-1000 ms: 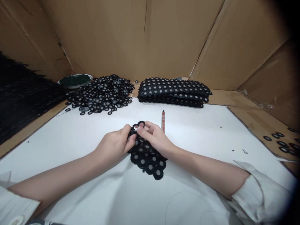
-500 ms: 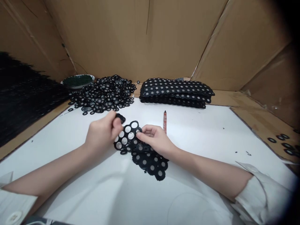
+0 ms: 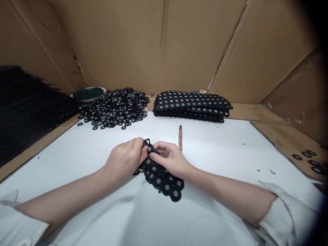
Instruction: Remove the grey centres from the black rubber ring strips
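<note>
A black sheet of joined rings with pale grey centres [image 3: 167, 187] lies at the middle of the white table, its upper end lifted between my hands. My left hand [image 3: 126, 155] is closed, thumb and forefinger pinching the sheet's upper left edge and covering much of that part. Just to the right, my right hand [image 3: 171, 158] pinches the same end between thumb and curled fingers. A small black loop sticks up above the left fingertips. The lower part of the sheet rests on the table below my right wrist.
Behind, loose black rings [image 3: 118, 107] form a heap beside a dish of dark green bits [image 3: 88, 94]. Folded dotted black sheets [image 3: 192, 104] lie at the back right, with a red-wrapped pencil [image 3: 180, 136] in front. Several rings [image 3: 306, 154] sit on cardboard at right; bristly black material [image 3: 28, 109] stands left.
My left hand has moved right, back against the sheet, from holding a black piece off to its left. The sheet's white-showing open holes are now covered. My right hand stays nearly in place.
</note>
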`<state>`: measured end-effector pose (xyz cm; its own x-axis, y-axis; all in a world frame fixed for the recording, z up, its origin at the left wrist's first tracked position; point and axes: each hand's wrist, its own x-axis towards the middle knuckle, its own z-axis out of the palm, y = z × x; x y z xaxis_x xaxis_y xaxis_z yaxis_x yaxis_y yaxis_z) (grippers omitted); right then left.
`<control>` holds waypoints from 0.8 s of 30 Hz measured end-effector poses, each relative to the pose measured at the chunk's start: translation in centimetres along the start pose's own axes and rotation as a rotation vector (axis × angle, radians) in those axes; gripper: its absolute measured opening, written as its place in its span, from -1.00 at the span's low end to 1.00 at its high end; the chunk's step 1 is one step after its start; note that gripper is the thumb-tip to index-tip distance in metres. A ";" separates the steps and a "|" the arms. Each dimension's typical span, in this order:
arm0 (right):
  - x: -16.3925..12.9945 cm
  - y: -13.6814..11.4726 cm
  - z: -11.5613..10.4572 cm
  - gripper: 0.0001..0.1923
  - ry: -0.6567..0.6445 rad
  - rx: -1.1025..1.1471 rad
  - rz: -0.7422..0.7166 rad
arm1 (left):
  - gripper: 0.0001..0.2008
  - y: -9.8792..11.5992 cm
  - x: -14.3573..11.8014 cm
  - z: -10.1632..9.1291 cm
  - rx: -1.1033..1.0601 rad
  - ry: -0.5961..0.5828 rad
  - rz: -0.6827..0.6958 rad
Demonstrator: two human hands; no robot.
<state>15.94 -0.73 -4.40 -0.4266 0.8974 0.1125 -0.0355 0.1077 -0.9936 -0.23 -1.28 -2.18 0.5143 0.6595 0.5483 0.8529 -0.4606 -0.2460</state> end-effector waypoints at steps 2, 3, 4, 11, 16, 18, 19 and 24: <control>0.0 0.1 0.1 -0.94 0.022 -0.031 -0.018 | -0.75 0.1 -0.1 0.1 -0.030 -0.022 -0.014; 0.0 0.1 0.1 -0.93 0.030 -0.048 -0.024 | -0.75 0.1 -0.2 0.1 -0.053 -0.031 -0.027; 0.1 0.1 0.1 -0.93 0.034 -0.060 -0.029 | -0.76 0.1 -0.2 0.0 -0.088 -0.045 -0.048; 0.1 -0.1 0.1 -0.94 0.048 -0.065 -0.039 | -0.75 -0.6 0.5 -1.4 -0.506 -0.128 -0.324; 0.1 0.2 0.0 -0.91 0.037 -0.057 -0.048 | -0.78 -0.7 0.3 -0.9 -0.368 -0.038 0.014; 0.1 0.3 0.1 -0.90 0.030 -0.066 -0.071 | -0.78 -0.6 0.2 -0.4 -0.276 -0.017 0.084; 0.1 0.3 0.1 -0.90 0.026 -0.072 -0.081 | -0.78 -0.6 0.1 -0.3 -0.244 -0.008 0.105; -0.2 0.1 0.2 -0.85 0.009 -0.110 -0.104 | -0.78 -0.6 0.3 -0.4 -0.143 0.008 0.150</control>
<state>15.83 -0.99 -4.51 -0.4178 0.8827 0.2153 0.0202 0.2459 -0.9691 -0.63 -1.06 -1.50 0.6334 0.5724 0.5207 0.7449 -0.6333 -0.2099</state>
